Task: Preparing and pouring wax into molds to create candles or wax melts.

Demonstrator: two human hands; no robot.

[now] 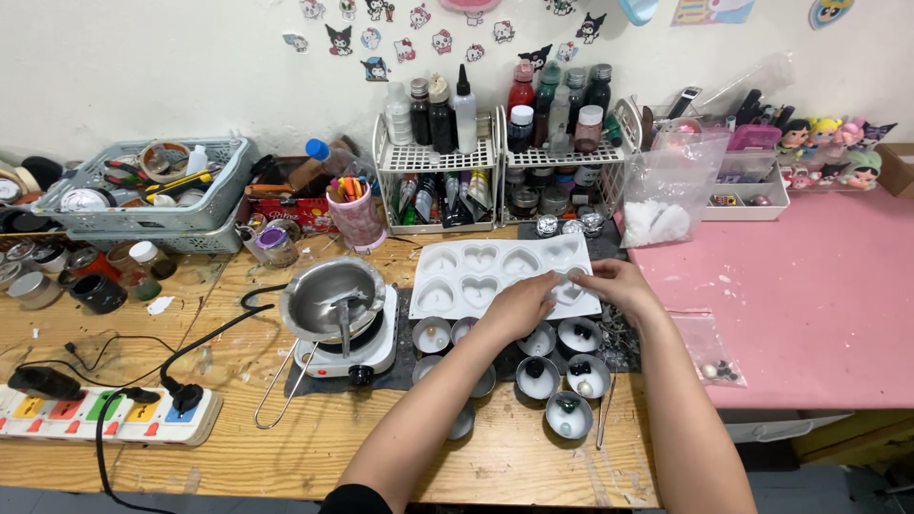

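The wooden table (238,438) fills most of the view, with a pink tabletop (809,305) adjoining it at 3 o'clock. At 10 o'clock a grey basket (214,205) holds tools and tape; at 12 o'clock a white wire rack (495,157) carries bottles and paint tubes. Near the centre lies the white heart mould tray (476,271), flat on the table, its heart-shaped hollows facing up. At 9 o'clock from the tray a steel melting pot (328,295) sits on a small white hot plate (367,352), and a colourful power strip (105,414) lies at 8 o'clock. Small round metal cups (538,381) cluster at 6 o'clock from the tray, some holding dark beads. Both hands meet over the tray's lower right corner: the left hand (519,305) rests on its front edge, fingers curled loosely, and the right hand (609,283) pinches thumb and fingers together over the corner cavity; whether anything is clamped between them cannot be told.
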